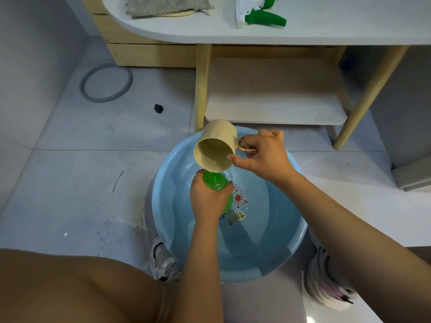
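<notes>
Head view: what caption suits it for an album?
Right hand tips a beige cup over a green bottle gripped by left hand, above blue basin.

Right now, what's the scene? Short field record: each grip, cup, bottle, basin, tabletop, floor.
left grip: wrapped round the green bottle
right grip: holds the beige cup by its handle
cup: tilted, lip down at the bottle's mouth
bottle: neck up, inside the basin's outline
basin: light blue, on the floor, holds water, cartoon print on its bottom
tabletop: white-and-green trigger sprayer lying on its side, grey cloth
floor: grey ring, small black block
</notes>
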`<state>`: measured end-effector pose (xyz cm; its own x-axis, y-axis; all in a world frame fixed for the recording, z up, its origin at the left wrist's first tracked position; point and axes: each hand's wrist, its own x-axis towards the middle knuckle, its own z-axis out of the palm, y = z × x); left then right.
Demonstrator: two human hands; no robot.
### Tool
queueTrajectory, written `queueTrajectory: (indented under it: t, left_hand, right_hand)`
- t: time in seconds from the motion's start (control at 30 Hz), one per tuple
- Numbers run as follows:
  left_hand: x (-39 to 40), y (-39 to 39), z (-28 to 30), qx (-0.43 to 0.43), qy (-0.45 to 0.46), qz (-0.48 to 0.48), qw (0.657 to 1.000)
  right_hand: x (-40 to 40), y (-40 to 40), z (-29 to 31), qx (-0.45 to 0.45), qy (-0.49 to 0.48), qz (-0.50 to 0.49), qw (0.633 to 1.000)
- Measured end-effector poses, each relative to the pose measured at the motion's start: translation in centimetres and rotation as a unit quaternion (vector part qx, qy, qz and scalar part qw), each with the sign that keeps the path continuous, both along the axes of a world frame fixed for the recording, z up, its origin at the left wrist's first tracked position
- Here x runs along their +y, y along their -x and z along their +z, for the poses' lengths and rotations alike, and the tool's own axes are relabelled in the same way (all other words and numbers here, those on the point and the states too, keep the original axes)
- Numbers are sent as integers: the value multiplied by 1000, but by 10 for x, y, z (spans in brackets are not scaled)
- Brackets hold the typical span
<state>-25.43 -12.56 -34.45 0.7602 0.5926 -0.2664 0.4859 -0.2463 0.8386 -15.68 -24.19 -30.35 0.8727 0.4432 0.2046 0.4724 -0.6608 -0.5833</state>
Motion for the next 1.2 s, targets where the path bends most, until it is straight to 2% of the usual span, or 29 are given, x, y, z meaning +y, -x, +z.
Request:
queueTrajectory:
  t: [0.3,0.87,1.2]
  left_hand:
    - [0,0,2,18,-6,-4,1000]
    - [-1,0,2,25,0,5,1000]
    - [-1,0,6,19,-2,4,1000]
  right_hand:
    - [0,0,6,-70,23,3,997]
    - [2,2,12,-110,16,-2,994]
    - [4,1,20,-165,-3,2,986]
